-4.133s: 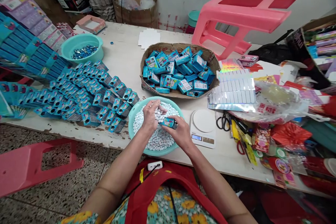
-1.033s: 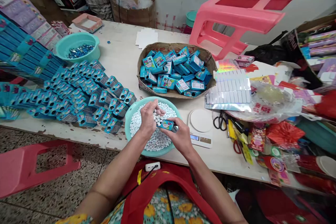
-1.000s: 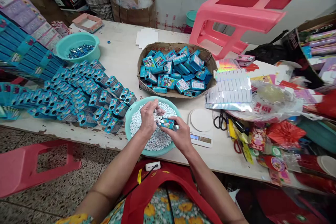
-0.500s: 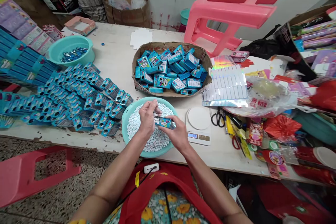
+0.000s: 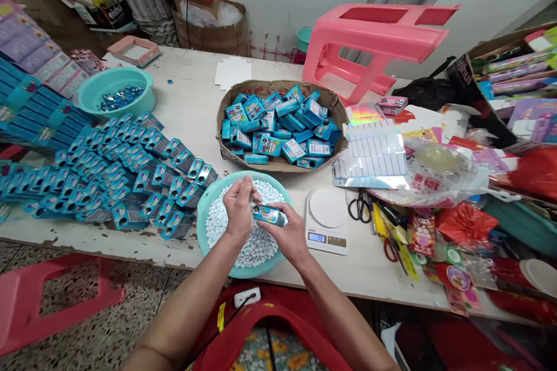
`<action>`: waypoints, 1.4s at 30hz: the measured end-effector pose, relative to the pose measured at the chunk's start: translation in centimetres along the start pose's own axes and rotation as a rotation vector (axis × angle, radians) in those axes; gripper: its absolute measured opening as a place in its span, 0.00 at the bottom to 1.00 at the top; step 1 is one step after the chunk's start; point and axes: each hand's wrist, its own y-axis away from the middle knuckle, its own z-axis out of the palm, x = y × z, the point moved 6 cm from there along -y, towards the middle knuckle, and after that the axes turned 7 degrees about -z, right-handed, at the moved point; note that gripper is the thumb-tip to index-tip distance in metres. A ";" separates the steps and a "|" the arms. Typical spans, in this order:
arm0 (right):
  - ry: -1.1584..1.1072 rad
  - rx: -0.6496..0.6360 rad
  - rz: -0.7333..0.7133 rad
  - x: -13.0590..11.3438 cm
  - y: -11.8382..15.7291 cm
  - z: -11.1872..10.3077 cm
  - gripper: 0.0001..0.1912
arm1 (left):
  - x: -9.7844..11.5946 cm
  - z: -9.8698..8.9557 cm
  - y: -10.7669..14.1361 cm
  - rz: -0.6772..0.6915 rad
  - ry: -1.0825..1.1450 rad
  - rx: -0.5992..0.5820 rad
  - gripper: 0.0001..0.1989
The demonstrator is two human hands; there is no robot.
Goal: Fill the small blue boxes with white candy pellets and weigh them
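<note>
Between finger and thumb, my right hand (image 5: pixel 287 232) holds a small blue box (image 5: pixel 268 215) above a turquoise basin (image 5: pixel 202 226) of small pale candies (image 5: pixel 256 249). My left hand (image 5: pixel 239 208) is closed at the box's left end, its fingers pinched together; a few pale candies seem to lie in it, partly hidden by the fingers. Left of the basin, many blue boxes with dark round holes (image 5: pixel 174 214) stand in rows. A cardboard tray (image 5: pixel 221 153) heaped with blue boxes (image 5: pixel 278 122) sits behind the basin.
Right of the basin is a white scale (image 5: pixel 327 208), then black scissors (image 5: pixel 359 208) and a clutter of pens and bags. A pink stool (image 5: pixel 374 29) lies on the table behind. At the back left is a turquoise bowl (image 5: pixel 148 95) of shiny blue pieces.
The view has shifted slightly, so the table sits lower in the picture. Both hands remain over the basin, and fewer candies show at the end of the box beside my left fingers.
</note>
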 end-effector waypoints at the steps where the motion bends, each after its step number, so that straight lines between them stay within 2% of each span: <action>1: 0.003 -0.003 0.010 0.3 -0.2 0.3 0.18 | -0.4 -0.3 -0.4 -0.018 0.005 0.029 0.20; 4: -0.003 -0.019 0.010 0.7 -0.8 1.0 0.18 | -1.0 -0.7 -1.2 -0.065 0.014 0.058 0.20; 8: -0.104 -0.040 0.021 1.0 -1.1 0.5 0.20 | 0.3 -0.9 -1.3 -0.064 0.045 0.033 0.20; 10: -0.207 -0.048 0.060 1.6 -1.1 -0.1 0.21 | 0.6 -1.7 -1.4 -0.048 0.010 0.034 0.20; 12: -0.298 -0.035 0.108 2.5 -1.1 -0.6 0.23 | 0.1 -2.9 -1.9 -0.038 -0.182 0.031 0.20; 14: -0.345 -0.022 0.136 3.3 -1.2 -1.1 0.24 | -1.0 -4.1 -2.9 -0.014 -0.561 -0.022 0.18; 16: -0.384 -0.016 0.146 4.0 -1.3 -1.8 0.24 | -2.1 -4.4 -4.3 0.085 -0.962 -0.095 0.14; 17: -0.407 -0.006 0.145 4.3 -1.4 -2.4 0.24 | -2.4 -4.1 -5.1 0.161 -1.106 -0.118 0.13; 19: -0.446 0.062 0.145 5.4 -1.4 -4.4 0.23 | -2.3 -2.5 -7.5 0.314 -1.240 -0.122 0.15; 22: -0.411 0.296 0.180 8.5 -1.0 -8.9 0.23 | -2.5 1.9 -12.8 0.391 -1.310 -0.123 0.19; 24: -0.356 0.460 0.216 11.3 -0.5 -11.8 0.23 | -3.6 4.8 -17.1 0.289 -1.403 -0.094 0.21; 26: -0.291 0.561 0.231 14.1 -0.2 -14.0 0.24 | -5.2 6.4 -20.7 0.095 -1.465 -0.003 0.20; 28: -0.230 0.603 0.227 16.5 -0.1 -15.3 0.25 | -6.6 7.3 -22.8 -0.030 -1.473 0.079 0.18; 29: -0.204 0.613 0.227 17.5 0.0 -15.8 0.25 | -7.1 7.5 -23.3 -0.049 -1.464 0.099 0.17; 32: -0.166 0.624 0.232 19.2 0.3 -16.6 0.27 | -7.7 7.7 -22.9 -0.033 -1.418 0.095 0.14; 34: -0.095 0.637 0.208 18.7 0.6 -16.9 0.29 | -7.1 7.4 -21.3 0.013 -1.383 0.079 0.12; 36: 0.089 0.637 0.119 16.4 0.8 -17.0 0.32 | -5.9 7.1 -18.7 0.059 -1.211 0.038 0.12; 38: 0.288 0.583 -0.014 13.0 0.5 -16.1 0.32 | -5.1 6.5 -15.4 0.010 -0.870 -0.092 0.16; 40: 0.359 0.490 -0.139 9.4 -0.1 -14.3 0.29 | -4.9 5.7 -11.5 -0.162 -0.505 -0.270 0.25; 42: 0.334 0.411 -0.226 6.3 -0.6 -12.2 0.27 | -5.2 4.5 -7.8 -0.363 -0.298 -0.384 0.27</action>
